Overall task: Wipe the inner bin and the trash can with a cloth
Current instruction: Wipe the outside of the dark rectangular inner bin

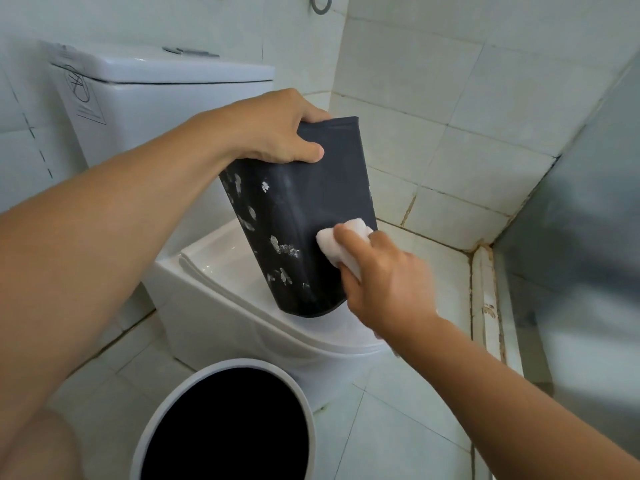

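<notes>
A dark grey inner bin [298, 216] stands on the closed toilet lid, tilted, its side flecked with white marks. My left hand [277, 129] grips its upper end, thumb on the near face. My right hand [384, 278] holds a white cloth [341, 242] and presses it against the bin's lower right side. The white trash can [180, 403] sits on the floor in front of the toilet, open, with a dark interior.
The white toilet [214, 299] with its cistern [145, 84] fills the left and middle. Tiled walls close in behind and to the right. A raised tiled curb [485, 292] and a glass panel [571, 254] stand at the right. My knee shows at the bottom left.
</notes>
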A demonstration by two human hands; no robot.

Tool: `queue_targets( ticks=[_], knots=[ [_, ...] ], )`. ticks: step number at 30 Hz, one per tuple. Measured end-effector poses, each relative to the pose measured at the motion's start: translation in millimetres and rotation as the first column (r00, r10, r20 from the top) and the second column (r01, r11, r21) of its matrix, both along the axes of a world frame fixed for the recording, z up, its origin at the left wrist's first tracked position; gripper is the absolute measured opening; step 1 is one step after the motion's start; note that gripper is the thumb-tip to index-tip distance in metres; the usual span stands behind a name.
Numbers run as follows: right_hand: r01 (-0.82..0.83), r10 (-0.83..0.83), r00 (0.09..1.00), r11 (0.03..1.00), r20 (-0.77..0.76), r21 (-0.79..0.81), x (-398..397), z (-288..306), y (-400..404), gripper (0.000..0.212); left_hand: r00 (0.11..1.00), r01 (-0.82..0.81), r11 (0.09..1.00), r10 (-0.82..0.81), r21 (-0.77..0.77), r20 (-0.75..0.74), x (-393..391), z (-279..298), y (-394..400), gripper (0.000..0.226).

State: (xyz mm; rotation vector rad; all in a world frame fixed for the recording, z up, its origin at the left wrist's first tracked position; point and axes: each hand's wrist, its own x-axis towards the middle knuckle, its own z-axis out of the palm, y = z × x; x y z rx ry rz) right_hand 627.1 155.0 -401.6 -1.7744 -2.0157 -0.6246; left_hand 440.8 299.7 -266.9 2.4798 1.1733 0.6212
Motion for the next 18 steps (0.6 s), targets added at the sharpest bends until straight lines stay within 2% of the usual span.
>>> queue_targets(
  ticks=[4,7,9,13,18],
  knots=[
    [-0.066,0.078,0.991,0.992,0.111,-0.106,20.0,-15.8,-23.7,0.046,1.000,-0.006,1.000,0.006,-0.013,0.015,-1.2,-0.6,1.8,0.045],
    [-0.031,0.047,0.994,0.986,0.098,-0.163,24.8,-8.5,-30.5,0.037,1.000,0.006,1.000,-0.006,-0.012,-0.003,1.7,-0.2,4.3,0.044],
    [-0.002,0.012,0.997,0.990,0.070,-0.138,15.0,1.9,-25.5,0.036,1.000,-0.003,1.000,0.003,-0.016,-0.001,0.6,-0.1,5.0,0.042],
    [-0.047,0.051,0.993,0.998,0.108,-0.039,-20.1,19.4,-10.6,0.058,1.000,-0.009,1.000,0.010,-0.028,0.016,-1.9,-0.9,3.0,0.039],
    [-0.021,0.062,0.971,0.984,0.231,-0.176,-27.3,12.4,-18.0,0.070,1.000,-0.002,1.000,0.003,-0.024,0.023,-4.5,-2.9,2.9,0.036]
  ],
)
